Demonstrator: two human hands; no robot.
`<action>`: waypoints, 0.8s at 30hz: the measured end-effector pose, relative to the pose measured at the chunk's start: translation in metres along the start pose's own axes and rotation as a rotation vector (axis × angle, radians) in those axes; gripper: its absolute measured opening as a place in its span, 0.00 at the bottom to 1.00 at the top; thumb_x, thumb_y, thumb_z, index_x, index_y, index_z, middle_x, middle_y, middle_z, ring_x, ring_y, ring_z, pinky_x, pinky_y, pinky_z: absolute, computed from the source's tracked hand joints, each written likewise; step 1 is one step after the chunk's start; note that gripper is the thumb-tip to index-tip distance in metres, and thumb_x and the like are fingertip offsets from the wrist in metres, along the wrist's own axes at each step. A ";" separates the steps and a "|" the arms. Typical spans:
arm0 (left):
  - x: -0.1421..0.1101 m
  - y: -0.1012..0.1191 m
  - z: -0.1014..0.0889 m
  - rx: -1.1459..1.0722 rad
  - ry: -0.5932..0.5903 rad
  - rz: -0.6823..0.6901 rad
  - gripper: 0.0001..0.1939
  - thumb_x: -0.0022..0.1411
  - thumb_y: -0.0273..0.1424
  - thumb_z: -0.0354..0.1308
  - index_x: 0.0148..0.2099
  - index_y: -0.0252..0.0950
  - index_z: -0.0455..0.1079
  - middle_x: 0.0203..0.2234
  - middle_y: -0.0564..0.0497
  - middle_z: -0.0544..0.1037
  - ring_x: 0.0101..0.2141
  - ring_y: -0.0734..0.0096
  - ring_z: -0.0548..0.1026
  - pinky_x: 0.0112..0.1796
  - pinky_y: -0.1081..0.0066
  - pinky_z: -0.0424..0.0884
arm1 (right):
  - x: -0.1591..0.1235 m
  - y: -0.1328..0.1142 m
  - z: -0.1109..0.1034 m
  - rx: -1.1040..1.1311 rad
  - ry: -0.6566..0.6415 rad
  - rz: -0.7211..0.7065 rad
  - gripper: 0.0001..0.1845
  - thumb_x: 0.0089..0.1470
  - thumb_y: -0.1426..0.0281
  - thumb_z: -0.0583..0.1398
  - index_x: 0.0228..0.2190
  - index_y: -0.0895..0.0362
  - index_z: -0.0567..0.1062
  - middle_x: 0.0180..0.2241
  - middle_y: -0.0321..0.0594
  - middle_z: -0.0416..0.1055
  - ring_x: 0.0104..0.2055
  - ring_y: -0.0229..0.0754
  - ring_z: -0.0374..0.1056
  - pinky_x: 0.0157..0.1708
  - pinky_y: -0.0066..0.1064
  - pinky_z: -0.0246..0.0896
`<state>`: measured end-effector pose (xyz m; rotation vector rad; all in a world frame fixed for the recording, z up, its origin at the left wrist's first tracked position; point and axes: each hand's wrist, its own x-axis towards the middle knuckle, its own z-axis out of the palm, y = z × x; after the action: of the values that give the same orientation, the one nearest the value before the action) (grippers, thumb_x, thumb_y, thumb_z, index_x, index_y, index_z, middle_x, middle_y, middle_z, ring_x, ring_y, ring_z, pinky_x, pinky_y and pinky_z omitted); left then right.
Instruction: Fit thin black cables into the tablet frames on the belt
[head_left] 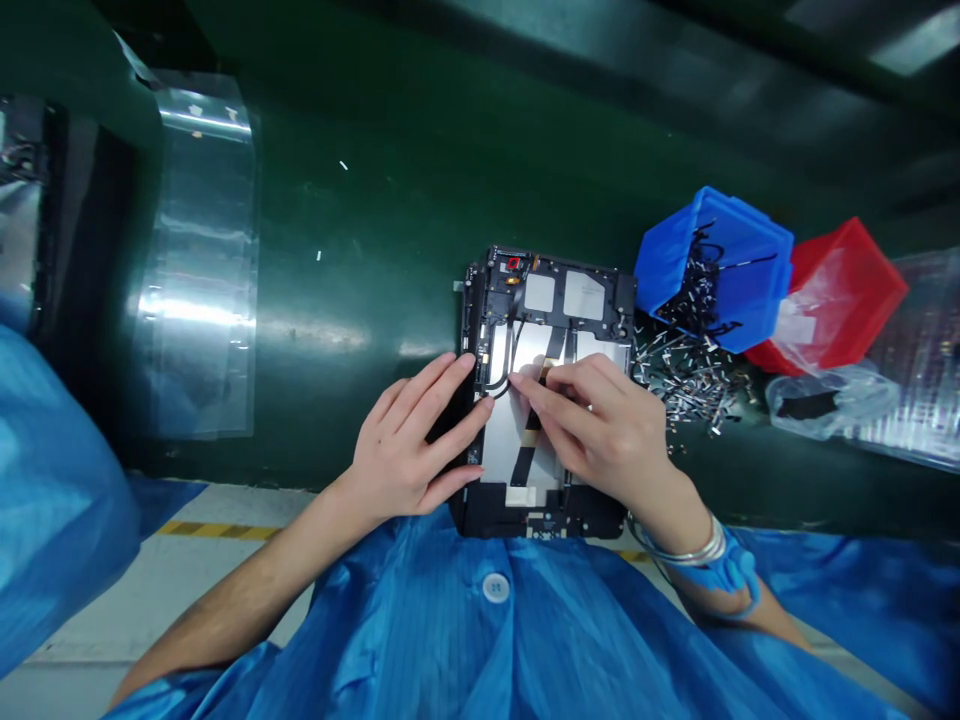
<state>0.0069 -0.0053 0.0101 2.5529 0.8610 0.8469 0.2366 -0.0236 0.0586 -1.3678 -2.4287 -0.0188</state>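
Observation:
An opened tablet-like device (499, 455) lies at the table's front edge, its silver inner plates, black frame and circuit parts exposed. A thin black cable (514, 345) runs down from its upper part and curves leftward. My left hand (409, 440) is spread with its fingertips along the device's left edge, one fingertip close to the cable's bend. My right hand (611, 425) is over the middle of the device, its thumb and index finger pinched at the cable's bend. A dark flat ribbon (523, 465) with gold-coloured tape passes partly beneath the right hand.
Right of the device, a tipped blue bin (757, 290) holds black cables, with a pile of small cables (694, 385) spilling before it. Beyond are a red bin (847, 300) and clear plastic trays (919, 350). Clear plastic film (199, 270) and another device (22, 220) lie left.

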 end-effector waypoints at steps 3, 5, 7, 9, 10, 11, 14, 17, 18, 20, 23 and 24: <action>0.001 -0.001 0.000 0.014 0.005 0.033 0.25 0.67 0.44 0.49 0.60 0.38 0.66 0.61 0.37 0.65 0.61 0.48 0.63 0.52 0.58 0.65 | 0.002 0.005 0.002 -0.075 0.009 -0.007 0.18 0.57 0.78 0.56 0.47 0.53 0.75 0.29 0.39 0.70 0.32 0.40 0.61 0.27 0.30 0.59; 0.002 -0.001 0.000 0.040 0.009 0.058 0.24 0.68 0.43 0.47 0.59 0.36 0.66 0.60 0.35 0.66 0.61 0.48 0.63 0.52 0.57 0.66 | 0.005 0.010 0.004 -0.110 -0.002 0.004 0.20 0.58 0.78 0.55 0.49 0.51 0.74 0.28 0.38 0.69 0.32 0.39 0.61 0.26 0.30 0.57; 0.004 -0.002 0.000 0.066 0.024 0.080 0.24 0.69 0.43 0.45 0.58 0.34 0.67 0.59 0.33 0.67 0.60 0.48 0.64 0.51 0.56 0.67 | 0.008 0.015 0.006 -0.118 -0.012 0.017 0.21 0.59 0.78 0.55 0.50 0.50 0.74 0.28 0.37 0.68 0.32 0.39 0.60 0.26 0.30 0.55; 0.004 -0.002 0.000 0.079 0.039 0.095 0.24 0.69 0.42 0.45 0.56 0.32 0.68 0.57 0.31 0.67 0.59 0.46 0.64 0.49 0.56 0.68 | 0.011 0.019 0.008 -0.126 -0.004 0.023 0.20 0.59 0.79 0.54 0.49 0.51 0.74 0.28 0.38 0.67 0.32 0.39 0.60 0.26 0.30 0.54; 0.003 -0.001 0.000 0.077 0.043 0.100 0.24 0.70 0.42 0.45 0.56 0.31 0.68 0.57 0.30 0.67 0.59 0.46 0.65 0.49 0.56 0.68 | 0.013 0.020 0.009 -0.138 0.006 0.024 0.19 0.59 0.79 0.54 0.48 0.52 0.75 0.27 0.37 0.67 0.32 0.39 0.59 0.26 0.30 0.53; 0.002 -0.001 -0.001 0.069 0.046 0.101 0.24 0.70 0.42 0.44 0.56 0.31 0.68 0.57 0.30 0.67 0.59 0.46 0.65 0.49 0.56 0.69 | 0.013 0.021 0.010 -0.151 0.016 0.024 0.19 0.59 0.79 0.53 0.47 0.52 0.75 0.27 0.37 0.67 0.32 0.39 0.59 0.26 0.30 0.53; -0.002 0.000 -0.002 0.042 0.069 0.072 0.24 0.69 0.41 0.44 0.58 0.31 0.66 0.59 0.31 0.65 0.59 0.46 0.64 0.50 0.53 0.69 | 0.011 0.021 0.011 -0.153 0.049 0.027 0.18 0.59 0.79 0.53 0.46 0.53 0.75 0.27 0.38 0.68 0.31 0.40 0.59 0.27 0.30 0.54; -0.006 0.000 -0.002 0.051 0.076 0.040 0.24 0.69 0.40 0.45 0.60 0.32 0.64 0.61 0.31 0.63 0.60 0.45 0.64 0.50 0.51 0.69 | 0.007 0.018 0.009 -0.023 0.114 0.085 0.16 0.59 0.78 0.54 0.45 0.54 0.75 0.29 0.39 0.70 0.32 0.40 0.62 0.29 0.30 0.58; -0.006 0.000 -0.002 0.061 0.073 0.041 0.23 0.69 0.39 0.45 0.59 0.32 0.65 0.61 0.31 0.63 0.60 0.44 0.64 0.50 0.51 0.69 | 0.007 0.017 0.008 0.046 0.131 0.130 0.15 0.59 0.77 0.55 0.44 0.54 0.76 0.30 0.39 0.71 0.33 0.40 0.64 0.29 0.31 0.59; -0.005 0.000 -0.003 0.091 0.068 0.062 0.22 0.69 0.38 0.46 0.58 0.30 0.66 0.59 0.29 0.65 0.59 0.44 0.65 0.48 0.52 0.70 | 0.011 0.016 0.005 0.192 0.135 0.246 0.12 0.59 0.74 0.56 0.42 0.54 0.77 0.30 0.38 0.71 0.32 0.39 0.65 0.30 0.30 0.61; 0.001 0.000 -0.007 0.171 0.046 0.093 0.20 0.68 0.39 0.48 0.54 0.30 0.68 0.55 0.28 0.69 0.58 0.43 0.67 0.46 0.54 0.70 | 0.025 0.019 0.002 0.332 0.089 0.382 0.09 0.57 0.73 0.58 0.37 0.54 0.78 0.29 0.37 0.71 0.29 0.37 0.65 0.28 0.30 0.60; 0.004 0.000 -0.009 0.202 0.027 0.102 0.20 0.68 0.39 0.48 0.52 0.31 0.69 0.55 0.28 0.70 0.57 0.43 0.67 0.45 0.55 0.70 | 0.031 0.021 0.002 0.349 0.071 0.407 0.08 0.56 0.73 0.58 0.36 0.54 0.78 0.28 0.36 0.70 0.28 0.37 0.65 0.28 0.30 0.60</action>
<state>0.0045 -0.0022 0.0188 2.7868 0.8716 0.8661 0.2385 0.0133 0.0629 -1.6250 -1.9372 0.4276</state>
